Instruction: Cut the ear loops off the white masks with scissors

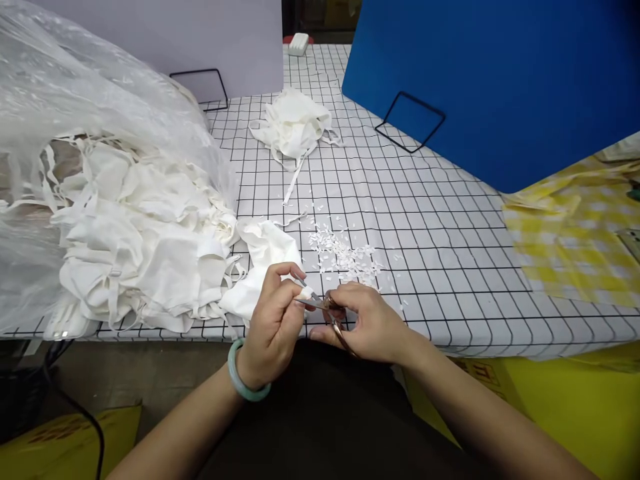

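Note:
My left hand [277, 320], with a pale green bangle at the wrist, is closed on a white cloth piece with straps [267, 250]; a bit of it sticks out between thumb and forefinger. My right hand [367, 320] grips a pair of scissors [336, 325] by the handles. Their blades are parted around the bit of white fabric at my left fingertips. Beyond my hands, small white clippings [345, 253] lie scattered on the checked tablecloth [430, 227]. To the left is a heap of similar white cloth pieces [145, 233].
A clear plastic bag [100, 80] surrounds the heap. Another white cloth bundle [295, 123] lies farther back. A grey panel [235, 40] and a blue panel [480, 80] stand on wire holders at the back. Yellow checked cloth [570, 233] lies at the right.

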Demonstrator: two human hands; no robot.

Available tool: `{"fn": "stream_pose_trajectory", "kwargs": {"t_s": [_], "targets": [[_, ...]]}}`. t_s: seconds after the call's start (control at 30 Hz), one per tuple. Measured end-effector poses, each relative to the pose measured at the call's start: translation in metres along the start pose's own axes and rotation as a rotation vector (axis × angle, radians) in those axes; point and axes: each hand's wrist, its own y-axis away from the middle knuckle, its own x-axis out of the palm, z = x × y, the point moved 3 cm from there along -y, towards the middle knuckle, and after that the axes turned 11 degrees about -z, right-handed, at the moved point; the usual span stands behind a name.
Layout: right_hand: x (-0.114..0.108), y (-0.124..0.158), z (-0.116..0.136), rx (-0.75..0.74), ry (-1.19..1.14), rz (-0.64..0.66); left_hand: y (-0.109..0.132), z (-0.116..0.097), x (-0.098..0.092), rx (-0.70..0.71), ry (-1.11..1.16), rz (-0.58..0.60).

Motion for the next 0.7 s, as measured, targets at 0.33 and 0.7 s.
{"fn": "stream_pose_trajectory", "kwargs": {"t_s": [0.33,0.7], "targets": [[0.001,0.0,-0.001,0.048,-0.092,0.003,0.0,-0.001,0.002,0.085,0.005,0.008],[0.001,0.011,-0.017,0.155,-0.065,-0.029,-0.002,0.001,0.014,0.102,0.001,0.06]]}}
